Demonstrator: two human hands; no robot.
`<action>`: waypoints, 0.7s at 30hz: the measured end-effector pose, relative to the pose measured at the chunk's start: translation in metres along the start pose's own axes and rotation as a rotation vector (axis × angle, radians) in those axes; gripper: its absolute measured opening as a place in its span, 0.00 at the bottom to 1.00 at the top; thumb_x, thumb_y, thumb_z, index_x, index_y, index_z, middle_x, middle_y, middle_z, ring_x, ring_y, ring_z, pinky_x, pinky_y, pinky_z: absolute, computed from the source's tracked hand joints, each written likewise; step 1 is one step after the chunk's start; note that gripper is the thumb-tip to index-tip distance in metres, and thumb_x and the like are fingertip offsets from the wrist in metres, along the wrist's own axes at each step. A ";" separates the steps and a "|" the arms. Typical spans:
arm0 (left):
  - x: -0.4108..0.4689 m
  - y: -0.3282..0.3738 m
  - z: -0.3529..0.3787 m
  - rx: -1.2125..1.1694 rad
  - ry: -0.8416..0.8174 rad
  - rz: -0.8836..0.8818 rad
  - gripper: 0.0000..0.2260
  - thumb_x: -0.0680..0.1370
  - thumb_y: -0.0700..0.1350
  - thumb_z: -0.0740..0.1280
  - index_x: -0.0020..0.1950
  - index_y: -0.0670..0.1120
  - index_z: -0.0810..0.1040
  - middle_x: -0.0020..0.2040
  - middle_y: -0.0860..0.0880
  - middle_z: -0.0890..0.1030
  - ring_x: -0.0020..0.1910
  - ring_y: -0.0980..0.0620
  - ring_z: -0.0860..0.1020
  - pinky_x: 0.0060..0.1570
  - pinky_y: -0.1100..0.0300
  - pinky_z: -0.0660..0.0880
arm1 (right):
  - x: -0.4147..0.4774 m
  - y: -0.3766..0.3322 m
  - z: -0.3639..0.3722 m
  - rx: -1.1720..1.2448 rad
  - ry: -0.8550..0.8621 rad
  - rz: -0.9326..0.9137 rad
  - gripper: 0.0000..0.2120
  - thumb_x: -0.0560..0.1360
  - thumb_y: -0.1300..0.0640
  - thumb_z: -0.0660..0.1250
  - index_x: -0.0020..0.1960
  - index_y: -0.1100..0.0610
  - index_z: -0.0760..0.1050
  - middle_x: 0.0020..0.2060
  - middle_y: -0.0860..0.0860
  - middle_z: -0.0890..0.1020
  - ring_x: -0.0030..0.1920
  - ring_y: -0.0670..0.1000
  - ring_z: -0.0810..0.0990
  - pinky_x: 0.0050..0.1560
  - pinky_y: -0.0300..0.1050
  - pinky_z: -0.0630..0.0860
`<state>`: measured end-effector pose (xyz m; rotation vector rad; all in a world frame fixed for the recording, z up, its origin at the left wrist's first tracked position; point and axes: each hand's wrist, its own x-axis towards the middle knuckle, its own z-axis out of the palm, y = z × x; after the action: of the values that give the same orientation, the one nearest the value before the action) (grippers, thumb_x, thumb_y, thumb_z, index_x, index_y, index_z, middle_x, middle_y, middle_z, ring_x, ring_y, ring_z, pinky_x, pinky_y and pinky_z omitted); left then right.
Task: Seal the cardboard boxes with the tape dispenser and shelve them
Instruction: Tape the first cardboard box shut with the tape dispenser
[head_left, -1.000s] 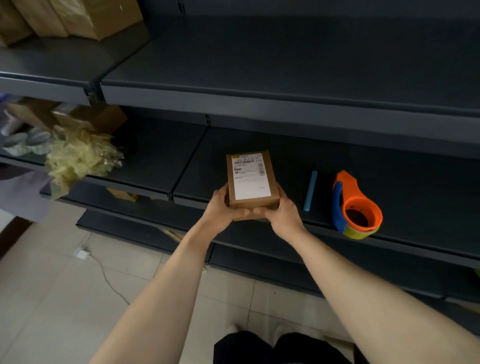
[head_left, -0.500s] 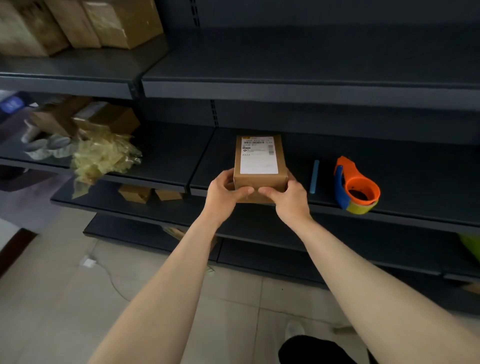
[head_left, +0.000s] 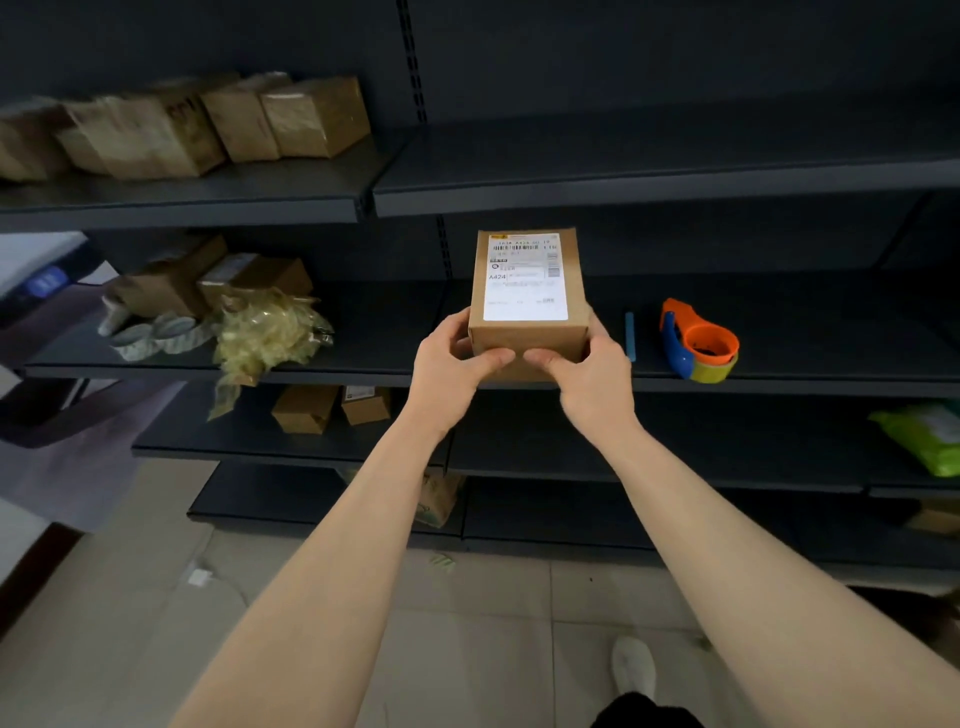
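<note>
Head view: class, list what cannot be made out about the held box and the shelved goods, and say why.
1. The held box, head view: underside and part of the near face hidden by the left hand and right hand, so any tape seal is unseen.
2. Its label: fine print too small.
3. The top-shelf boxes: blurred, cut by the left edge.
4. The green packet: cut by the right edge.

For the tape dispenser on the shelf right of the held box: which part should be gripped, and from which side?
Probably the orange ring of the tape dispenser, fingers curled round it, coming from the open front of the middle shelf. It lies near the front edge, ring opening up, and the upper shelf blocks a straight-down reach. The right hand, holding the box, is nearer.
</note>
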<state>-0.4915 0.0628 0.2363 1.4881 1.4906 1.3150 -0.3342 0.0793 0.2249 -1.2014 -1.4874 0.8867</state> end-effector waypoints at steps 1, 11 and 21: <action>-0.003 0.005 -0.004 -0.007 0.003 0.019 0.25 0.73 0.42 0.72 0.69 0.48 0.70 0.60 0.54 0.78 0.58 0.58 0.75 0.52 0.64 0.75 | -0.004 -0.007 0.000 0.007 0.009 -0.019 0.33 0.73 0.57 0.72 0.74 0.52 0.62 0.64 0.48 0.75 0.60 0.42 0.70 0.56 0.32 0.69; 0.014 0.072 -0.037 -0.040 0.020 0.183 0.24 0.72 0.41 0.73 0.67 0.47 0.72 0.59 0.51 0.79 0.59 0.52 0.76 0.56 0.53 0.77 | 0.012 -0.077 -0.010 0.033 0.083 -0.219 0.30 0.72 0.56 0.73 0.71 0.51 0.66 0.56 0.38 0.74 0.53 0.35 0.72 0.48 0.19 0.67; 0.098 0.101 -0.050 -0.048 0.160 0.218 0.23 0.71 0.44 0.75 0.63 0.48 0.72 0.57 0.52 0.79 0.56 0.56 0.77 0.54 0.57 0.76 | 0.105 -0.114 -0.003 -0.007 0.061 -0.293 0.29 0.72 0.51 0.73 0.70 0.54 0.69 0.59 0.46 0.78 0.57 0.44 0.74 0.48 0.25 0.69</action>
<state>-0.5202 0.1327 0.3653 1.5808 1.4129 1.6210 -0.3617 0.1534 0.3577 -0.9742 -1.5689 0.6418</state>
